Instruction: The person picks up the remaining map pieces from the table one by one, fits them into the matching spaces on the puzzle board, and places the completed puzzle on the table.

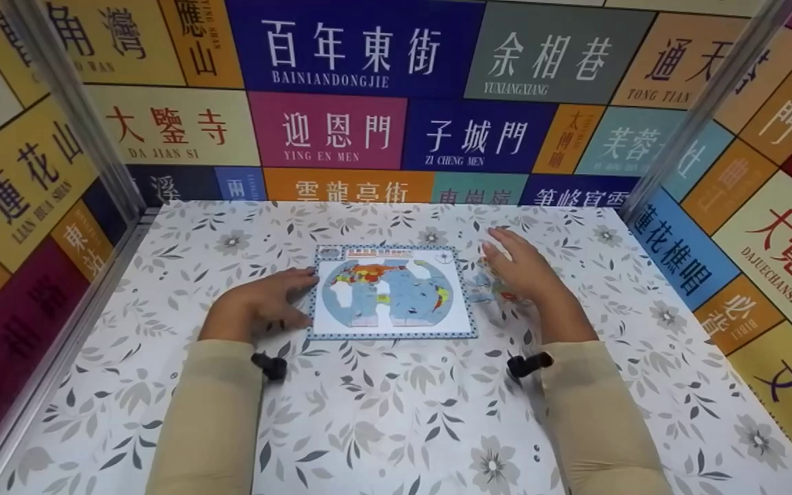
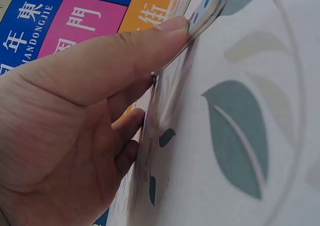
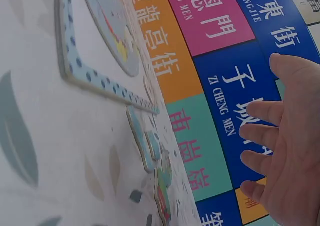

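A world map jigsaw board [image 1: 324, 326] with a blue dotted border lies flat on the table. Several map pieces sit in it, and white gaps show between them. My left hand [image 1: 265, 302] is at the board's left edge, thumb and fingers spread; in the left wrist view the thumb [image 2: 172, 31] touches the rim. Off the board's right side, my right hand [image 1: 523, 268] is held above the table with its fingers extended, holding nothing. Loose puzzle pieces [image 3: 139, 141], blue ones and a red-and-green one [image 3: 161, 196], lie beneath and beside it, partly hidden in the head view.
A white cloth with grey leaves and flowers covers the table [image 1: 368, 412]. Printed panels [image 1: 348, 130] with large characters stand behind and at both sides. Metal posts [image 1: 705, 103] rise at the back corners. A dark device [image 1: 530, 364] is strapped at each wrist.
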Tool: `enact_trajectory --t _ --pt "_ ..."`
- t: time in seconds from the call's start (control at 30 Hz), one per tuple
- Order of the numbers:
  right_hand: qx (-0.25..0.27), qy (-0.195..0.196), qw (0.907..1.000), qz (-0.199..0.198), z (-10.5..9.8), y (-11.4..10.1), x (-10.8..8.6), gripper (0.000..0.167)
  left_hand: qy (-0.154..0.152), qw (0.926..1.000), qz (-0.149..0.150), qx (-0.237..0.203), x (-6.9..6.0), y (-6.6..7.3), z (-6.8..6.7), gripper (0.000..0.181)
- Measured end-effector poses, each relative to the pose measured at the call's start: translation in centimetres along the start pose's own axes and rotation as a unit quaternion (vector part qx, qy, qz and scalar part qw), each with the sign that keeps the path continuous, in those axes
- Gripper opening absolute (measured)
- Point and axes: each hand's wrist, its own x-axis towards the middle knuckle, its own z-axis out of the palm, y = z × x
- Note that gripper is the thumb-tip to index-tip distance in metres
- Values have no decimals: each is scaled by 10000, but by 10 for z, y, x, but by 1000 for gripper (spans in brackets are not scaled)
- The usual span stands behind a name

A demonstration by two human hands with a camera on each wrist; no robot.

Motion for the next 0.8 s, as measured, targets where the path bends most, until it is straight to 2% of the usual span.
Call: enact_trajectory --t 0.17,0.37,0.5,0.6,0.8 --pt "-54 -72 9999 73 -8 14 -5 81 -12 10000 -41 -87 0 1 -1 97" --pt "-84 -170 9996 228 -19 34 -8 83 -32 9987 -281 -427 0 3 1 98" --pt "-124 -259 9992 260 -26 48 -12 87 -22 9987 -197 -462 0 3 2 99" --pt "-132 -322 9986 395 -32 57 -16 87 -23 9988 -186 -455 0 3 2 100" --pt "-211 -395 9963 731 -41 67 -24 87 -23 9976 -407 -564 0 4 2 100"
